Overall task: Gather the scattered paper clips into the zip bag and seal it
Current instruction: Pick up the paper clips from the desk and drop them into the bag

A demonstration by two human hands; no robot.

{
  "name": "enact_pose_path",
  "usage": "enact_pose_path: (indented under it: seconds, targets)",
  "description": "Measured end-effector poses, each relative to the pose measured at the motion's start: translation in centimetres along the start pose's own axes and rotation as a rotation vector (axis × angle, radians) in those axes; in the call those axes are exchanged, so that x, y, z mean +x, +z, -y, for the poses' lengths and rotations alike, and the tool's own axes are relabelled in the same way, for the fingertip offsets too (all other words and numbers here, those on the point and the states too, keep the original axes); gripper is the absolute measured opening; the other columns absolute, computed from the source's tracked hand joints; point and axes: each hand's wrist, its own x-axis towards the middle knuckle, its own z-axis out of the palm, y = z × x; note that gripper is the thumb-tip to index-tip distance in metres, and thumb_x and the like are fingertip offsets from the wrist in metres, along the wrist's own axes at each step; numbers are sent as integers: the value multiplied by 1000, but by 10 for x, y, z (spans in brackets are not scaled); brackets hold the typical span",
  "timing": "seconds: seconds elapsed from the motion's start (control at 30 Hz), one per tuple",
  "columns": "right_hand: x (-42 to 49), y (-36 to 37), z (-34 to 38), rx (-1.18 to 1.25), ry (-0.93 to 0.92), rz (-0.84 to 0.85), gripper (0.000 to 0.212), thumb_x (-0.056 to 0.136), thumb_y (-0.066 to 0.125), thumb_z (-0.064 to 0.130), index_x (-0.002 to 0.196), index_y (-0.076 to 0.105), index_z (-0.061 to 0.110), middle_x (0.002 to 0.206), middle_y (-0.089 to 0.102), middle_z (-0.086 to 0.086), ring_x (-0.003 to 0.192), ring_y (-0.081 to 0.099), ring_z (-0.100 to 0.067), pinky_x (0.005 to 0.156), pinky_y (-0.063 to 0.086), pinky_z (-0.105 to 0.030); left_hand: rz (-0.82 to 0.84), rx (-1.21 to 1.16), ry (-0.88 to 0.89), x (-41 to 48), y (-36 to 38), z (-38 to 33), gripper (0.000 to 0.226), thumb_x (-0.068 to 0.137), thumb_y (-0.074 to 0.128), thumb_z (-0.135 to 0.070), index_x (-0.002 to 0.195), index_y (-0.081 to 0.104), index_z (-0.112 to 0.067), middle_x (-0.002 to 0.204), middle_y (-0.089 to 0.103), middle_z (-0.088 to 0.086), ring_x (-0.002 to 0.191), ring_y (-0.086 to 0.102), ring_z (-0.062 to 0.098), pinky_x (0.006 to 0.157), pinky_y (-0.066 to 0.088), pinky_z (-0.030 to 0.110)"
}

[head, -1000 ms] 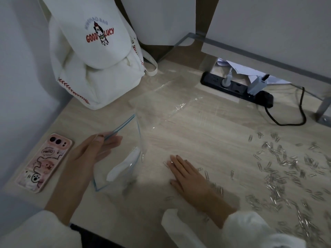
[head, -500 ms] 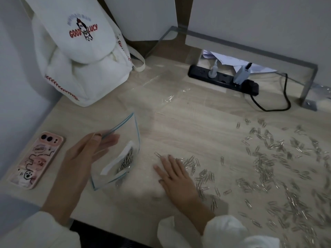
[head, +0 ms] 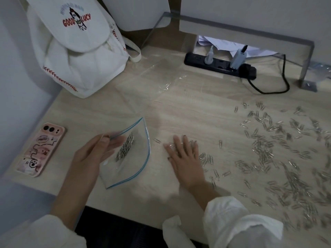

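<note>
A clear zip bag with a blue seal strip stands open-mouthed on the wooden desk, its mouth facing right. A small pile of silver paper clips lies inside it. My left hand pinches the bag's upper lip between thumb and fingers, holding the mouth up. My right hand lies flat, fingers straight, on the desk just right of the bag's mouth, covering a few clips. Many scattered paper clips cover the right half of the desk.
A pink phone lies at the desk's left edge. A white backpack leans in the back left corner. A black power strip with plugs and a cable sits at the back. The desk's front edge runs below my wrists.
My right hand slid left along the desk toward the bag's mouth, pushing clips. More clips now lie inside the bag. The camera view shifted, showing more of the scattered clips.
</note>
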Motion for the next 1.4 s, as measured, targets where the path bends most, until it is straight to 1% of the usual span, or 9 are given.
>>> enact_pose_path:
  seconds: [0.23, 0.3, 0.47, 0.7, 0.8, 0.93, 1.07, 1.23, 1.4]
  targets:
    - [-21, -8, -37, 63, -37, -37, 55, 73, 66, 11, 126, 53, 14, 131, 57, -4, 118, 56, -24, 84, 56, -33, 31, -19, -43, -12, 6, 10, 30, 96, 40, -15, 97, 70, -19, 96, 74, -3, 98, 67, 8, 93, 47, 23]
    - [-30, -9, -43, 92, -34, -24, 69, 59, 80, 3, 122, 53, 10, 126, 61, -5, 118, 55, -22, 78, 58, -28, 34, -30, -60, -12, 9, 11, 33, 95, 41, -14, 92, 73, -20, 94, 74, -3, 96, 67, 8, 92, 48, 22]
    - [-39, -19, -48, 127, -31, -92, 50, 56, 85, 10, 100, 63, 12, 99, 66, -2, 97, 45, -16, 53, 52, -21, 61, 25, -77, -11, 21, 11, 30, 96, 40, -12, 92, 68, -22, 94, 73, -10, 92, 67, 4, 88, 48, 24]
    - [-39, -34, -56, 185, 15, -101, 46, 58, 82, 10, 90, 51, 16, 85, 60, -2, 82, 40, -17, 42, 42, -22, 73, -5, -106, -17, 31, 13, 27, 96, 40, -12, 96, 66, -19, 96, 73, -12, 97, 65, 2, 84, 50, 14]
    - [-38, -40, -60, 287, 179, -48, 10, 75, 65, 6, 84, 64, 10, 83, 60, -6, 82, 51, -21, 52, 45, -26, 75, -25, -109, -19, 37, 12, 26, 96, 41, -12, 97, 66, -18, 98, 72, -13, 101, 64, 2, 88, 47, 12]
    - [-40, -56, -65, 781, 655, -102, 17, 83, 54, -3, 89, 69, 4, 84, 60, -3, 78, 53, -12, 70, 37, -4, 75, 2, -102, -20, 47, 11, 27, 95, 44, -16, 94, 68, -27, 101, 72, -13, 108, 61, 3, 97, 45, 22]
    - [-35, -84, -63, 1369, 1059, -130, 17, 82, 60, -1, 96, 69, -2, 77, 66, -7, 70, 60, -17, 71, 51, -21, 88, 15, -119, -20, 58, 12, 26, 95, 46, -18, 97, 69, -29, 111, 69, -6, 113, 58, 6, 107, 37, 35]
    - [-30, -150, -40, 1778, 859, -180, 13, 83, 60, 0, 91, 69, 5, 74, 70, 3, 65, 65, -4, 70, 54, -13, 135, 46, -150, -23, 76, 17, 21, 92, 52, -29, 104, 69, -31, 111, 68, -16, 114, 55, 0, 109, 34, 34]
    - [-25, -175, -1, 1684, 701, -76, 19, 85, 56, -2, 95, 70, 6, 77, 70, -1, 62, 63, -3, 67, 53, -13, 141, 32, -123, -29, 98, 10, 19, 93, 50, -27, 99, 64, -38, 114, 66, -10, 114, 56, 5, 107, 36, 32]
